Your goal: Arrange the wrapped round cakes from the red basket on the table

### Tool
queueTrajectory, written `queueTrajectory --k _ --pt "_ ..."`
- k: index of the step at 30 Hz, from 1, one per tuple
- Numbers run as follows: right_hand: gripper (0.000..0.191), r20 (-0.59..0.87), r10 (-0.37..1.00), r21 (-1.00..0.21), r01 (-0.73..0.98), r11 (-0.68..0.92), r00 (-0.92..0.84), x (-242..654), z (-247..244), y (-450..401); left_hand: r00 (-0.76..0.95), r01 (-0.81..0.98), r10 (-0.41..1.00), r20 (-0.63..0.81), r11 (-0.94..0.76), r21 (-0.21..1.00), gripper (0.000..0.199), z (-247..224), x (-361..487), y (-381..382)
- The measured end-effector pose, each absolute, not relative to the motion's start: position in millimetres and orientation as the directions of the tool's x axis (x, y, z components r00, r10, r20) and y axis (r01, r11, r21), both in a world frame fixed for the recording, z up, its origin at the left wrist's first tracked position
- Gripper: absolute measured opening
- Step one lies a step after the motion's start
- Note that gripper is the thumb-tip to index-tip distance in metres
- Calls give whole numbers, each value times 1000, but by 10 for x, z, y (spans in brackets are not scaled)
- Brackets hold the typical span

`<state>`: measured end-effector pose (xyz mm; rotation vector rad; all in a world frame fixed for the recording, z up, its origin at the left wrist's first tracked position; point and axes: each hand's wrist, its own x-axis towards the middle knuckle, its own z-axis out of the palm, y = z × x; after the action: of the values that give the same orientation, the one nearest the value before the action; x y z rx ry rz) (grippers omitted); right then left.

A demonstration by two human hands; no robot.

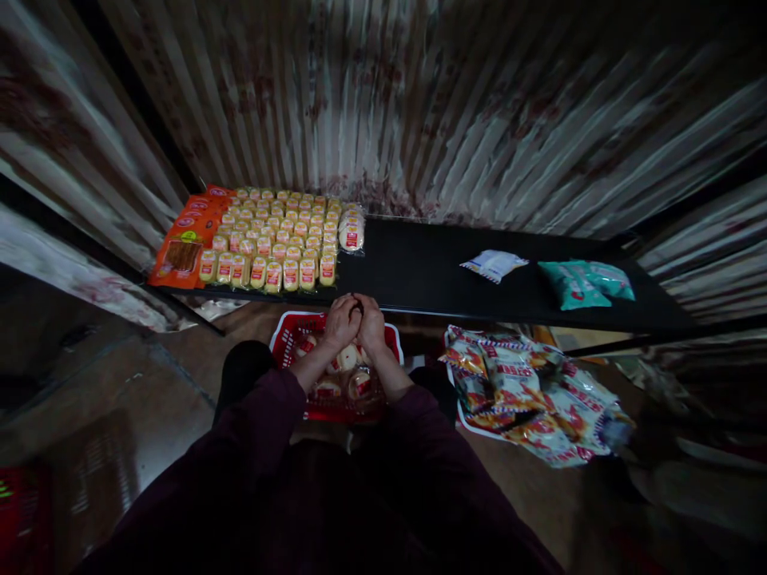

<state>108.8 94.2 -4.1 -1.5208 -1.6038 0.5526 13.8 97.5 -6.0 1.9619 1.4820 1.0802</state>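
Note:
My left hand [343,321] and my right hand [371,323] are close together over the far edge of a red basket [289,329], beside the shelf's front edge. Their fingers are curled inward and meet at the tips; whatever they may hold is hidden. Round, clear-wrapped cakes [361,385] with red labels lie in the basket below. Rows of small yellow wrapped cakes [273,275] stand on the left of the black shelf [413,263]. A stack of round white packaged cakes [351,231] sits at the right end of those rows.
Orange packets [173,259] lie at the shelf's left end. Farther right on it are a white packet [494,264] and teal packets [575,285]. A basket [473,429] heaped with white and orange bags [515,379] stands at the right. Patterned curtain [371,104] hangs behind.

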Motion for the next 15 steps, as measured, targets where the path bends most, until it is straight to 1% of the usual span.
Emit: queueTrajectory --k 3,5,8,11,13,15 --pt "43 243 967 -777 613 147 76 1051 -111 701 182 603 946 270 -324 729 30 -109 54 750" --pt "43 174 984 -765 635 106 44 1034 -209 518 209 639 962 176 -271 720 30 -182 6 570" --pt "39 40 999 -715 697 53 -34 1029 -426 242 176 691 984 -26 -105 715 25 -363 -34 307" --pt "36 -95 995 -619 784 -41 -23 1058 -683 3 111 667 961 -255 118 735 19 -570 -30 68" --pt "30 -162 986 -544 837 -66 -28 1091 -838 -118 104 656 950 -294 157 739 14 -675 -13 -85" --pt "27 -175 984 -493 863 -112 28 1125 -958 -202 104 652 949 -298 161 741 14 -737 -1 -227"
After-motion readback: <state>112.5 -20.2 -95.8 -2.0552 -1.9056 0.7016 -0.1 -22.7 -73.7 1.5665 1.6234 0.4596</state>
